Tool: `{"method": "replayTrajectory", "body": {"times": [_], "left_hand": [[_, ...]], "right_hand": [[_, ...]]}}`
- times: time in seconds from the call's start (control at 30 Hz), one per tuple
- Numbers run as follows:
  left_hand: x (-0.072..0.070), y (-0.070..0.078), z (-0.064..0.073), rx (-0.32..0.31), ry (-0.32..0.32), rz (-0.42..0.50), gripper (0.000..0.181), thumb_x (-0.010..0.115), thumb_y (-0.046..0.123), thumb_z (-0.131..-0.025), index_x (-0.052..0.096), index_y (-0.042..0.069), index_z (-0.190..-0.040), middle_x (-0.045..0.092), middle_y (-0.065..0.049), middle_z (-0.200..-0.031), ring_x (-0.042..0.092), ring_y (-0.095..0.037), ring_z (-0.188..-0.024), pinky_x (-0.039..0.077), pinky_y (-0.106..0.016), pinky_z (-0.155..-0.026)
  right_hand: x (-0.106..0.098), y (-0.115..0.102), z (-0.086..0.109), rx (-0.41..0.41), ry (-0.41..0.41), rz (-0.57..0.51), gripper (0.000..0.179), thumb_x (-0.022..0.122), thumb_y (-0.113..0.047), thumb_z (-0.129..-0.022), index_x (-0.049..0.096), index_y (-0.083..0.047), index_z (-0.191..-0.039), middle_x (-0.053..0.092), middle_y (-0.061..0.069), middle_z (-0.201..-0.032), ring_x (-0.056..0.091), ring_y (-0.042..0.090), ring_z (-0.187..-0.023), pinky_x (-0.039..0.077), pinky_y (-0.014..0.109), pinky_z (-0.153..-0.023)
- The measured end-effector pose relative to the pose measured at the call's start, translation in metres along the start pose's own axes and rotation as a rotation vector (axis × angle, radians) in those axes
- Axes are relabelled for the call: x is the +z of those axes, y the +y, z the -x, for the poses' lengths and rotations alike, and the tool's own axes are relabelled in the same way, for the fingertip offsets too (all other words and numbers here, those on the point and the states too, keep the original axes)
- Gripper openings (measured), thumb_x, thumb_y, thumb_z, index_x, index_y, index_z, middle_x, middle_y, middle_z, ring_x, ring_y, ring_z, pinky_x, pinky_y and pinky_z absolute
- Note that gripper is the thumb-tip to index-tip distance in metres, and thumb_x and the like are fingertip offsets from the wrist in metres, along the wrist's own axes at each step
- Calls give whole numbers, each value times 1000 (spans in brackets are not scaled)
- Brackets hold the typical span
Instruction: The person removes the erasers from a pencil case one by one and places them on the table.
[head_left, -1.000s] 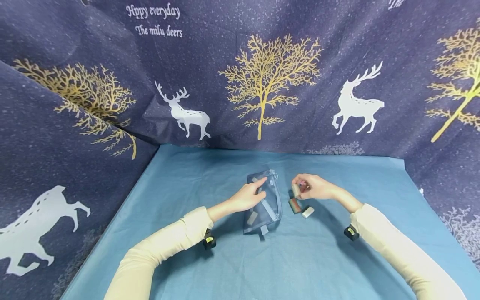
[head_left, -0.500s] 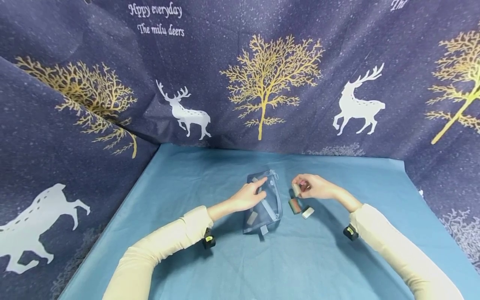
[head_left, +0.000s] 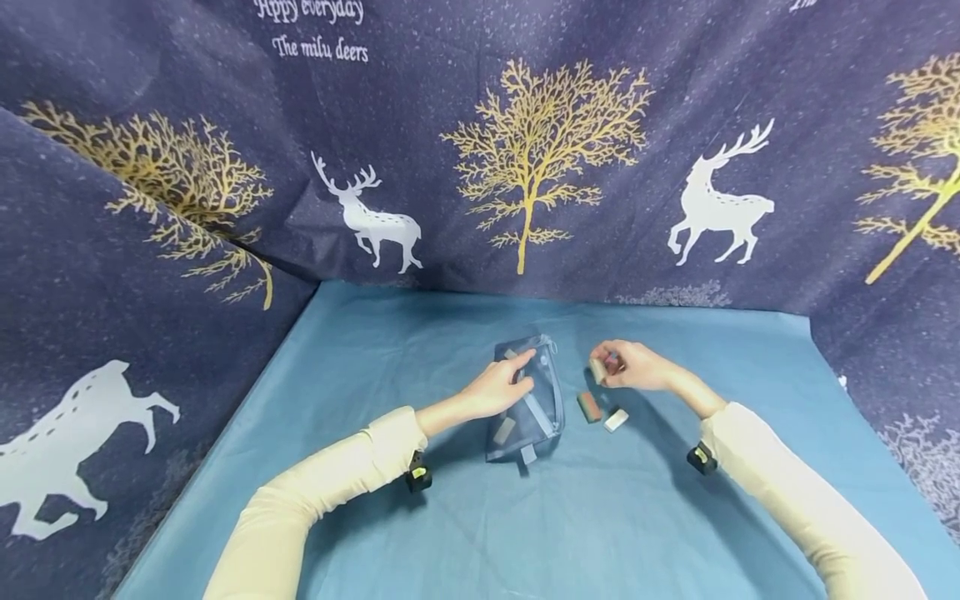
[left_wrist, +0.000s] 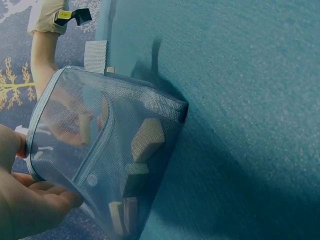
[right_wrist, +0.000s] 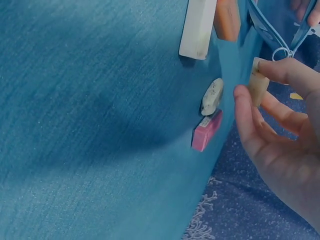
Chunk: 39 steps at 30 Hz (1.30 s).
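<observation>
My left hand (head_left: 491, 390) grips the zipped edge of a blue mesh pouch (head_left: 546, 410), which stands with its mouth apart. Through the mesh in the left wrist view several pale block erasers (left_wrist: 148, 139) show at the bottom. Between thumb and fingers of my right hand (head_left: 639, 367) a cream eraser (right_wrist: 258, 89) is pinched, just above the cloth and right of the pouch. Below that hand lie an orange-and-green eraser (head_left: 589, 407) and a white eraser (head_left: 616, 419). The right wrist view also has a pink eraser (right_wrist: 206, 131) beside a small worn white eraser (right_wrist: 212, 97).
A blue cloth (head_left: 465, 533) covers the table. Dark blue curtains (head_left: 600, 208) printed with deer and trees hang behind and at both sides. A small black camera sits on each wrist, the left one (head_left: 418, 473) low over the cloth.
The right hand has shifted slightly to the right with the cream eraser in its pinch. The left hand stays on the pouch. The head view has tilted down a little.
</observation>
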<state>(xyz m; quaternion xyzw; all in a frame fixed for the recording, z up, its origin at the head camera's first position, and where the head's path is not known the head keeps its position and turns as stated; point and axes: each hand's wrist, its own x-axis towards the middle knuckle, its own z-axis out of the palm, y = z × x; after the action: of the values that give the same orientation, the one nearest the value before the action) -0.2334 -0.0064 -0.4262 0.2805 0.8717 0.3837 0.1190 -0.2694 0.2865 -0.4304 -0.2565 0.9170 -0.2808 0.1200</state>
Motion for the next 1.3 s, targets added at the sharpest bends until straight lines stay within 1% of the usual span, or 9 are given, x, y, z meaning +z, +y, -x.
{"method": "replayTrajectory", "body": {"times": [0.17, 0.27, 0.37, 0.5, 0.63, 0.7, 0.93, 1.13, 1.3], "left_hand": [[2, 1, 1, -12, -15, 17, 56, 43, 22, -91, 29, 11, -144, 30, 7, -44, 22, -7, -34, 26, -21, -36], [3, 0, 1, -19, -12, 18, 56, 43, 21, -91, 29, 11, -144, 30, 6, -44, 21, -8, -34, 26, -21, -35], [3, 1, 1, -25, -11, 16, 57, 44, 21, -91, 29, 11, -144, 30, 6, -43, 21, -8, -34, 26, -21, -35], [1, 2, 0, -24, -10, 15, 57, 44, 21, -90, 29, 11, -144, 30, 6, -44, 22, -7, -34, 26, -21, -36], [-1, 2, -1, -26, -6, 12, 56, 44, 21, -90, 30, 10, -144, 30, 6, -46, 23, -7, -34, 26, -21, -37], [-1, 2, -1, -28, -8, 10, 56, 44, 21, -90, 30, 11, -144, 30, 6, -46, 23, -8, -35, 26, -21, -36], [2, 0, -1, -23, -19, 15, 56, 44, 22, -91, 28, 11, -144, 30, 7, -44, 23, -8, -34, 27, -20, -36], [2, 1, -3, -25, -6, 13, 56, 44, 23, -91, 29, 12, -144, 30, 7, -45, 24, -8, -33, 27, -21, -36], [3, 0, -2, -34, -5, 4, 56, 44, 23, -91, 29, 13, -144, 30, 7, -45, 23, -8, -34, 26, -21, -36]], "right_hand": [[-1, 2, 5, 37, -8, 14, 46, 65, -8, -75, 54, -1, -119, 58, 13, -106, 59, 18, -85, 49, 29, -71], [-1, 4, 6, 43, -11, 6, 46, 65, -9, -76, 53, 0, -120, 57, 16, -109, 61, 21, -87, 50, 31, -70], [-2, 8, 7, 60, 9, 12, 45, 65, -8, -77, 53, 0, -120, 57, 18, -110, 62, 22, -88, 51, 32, -70], [-4, 13, 7, 73, 52, 39, 45, 66, -8, -77, 53, 2, -119, 57, 20, -110, 63, 22, -86, 51, 32, -69], [-5, 14, 5, 76, 67, 52, 46, 65, -8, -78, 51, 6, -119, 57, 23, -109, 63, 24, -84, 51, 33, -68], [-4, 15, 5, 94, 75, 60, 46, 65, -10, -79, 50, 7, -119, 57, 23, -109, 63, 26, -85, 52, 34, -69], [-3, 16, 6, 187, 151, 102, 46, 65, -20, -80, 50, 7, -115, 57, 24, -106, 60, 32, -89, 50, 40, -71], [-5, 18, 5, 242, 138, 145, 50, 63, -26, -82, 48, 8, -115, 57, 26, -108, 56, 37, -94, 48, 44, -75], [-5, 20, 3, 314, 115, 138, 48, 62, -27, -83, 49, 7, -114, 58, 25, -106, 58, 35, -92, 49, 42, -73]]}}
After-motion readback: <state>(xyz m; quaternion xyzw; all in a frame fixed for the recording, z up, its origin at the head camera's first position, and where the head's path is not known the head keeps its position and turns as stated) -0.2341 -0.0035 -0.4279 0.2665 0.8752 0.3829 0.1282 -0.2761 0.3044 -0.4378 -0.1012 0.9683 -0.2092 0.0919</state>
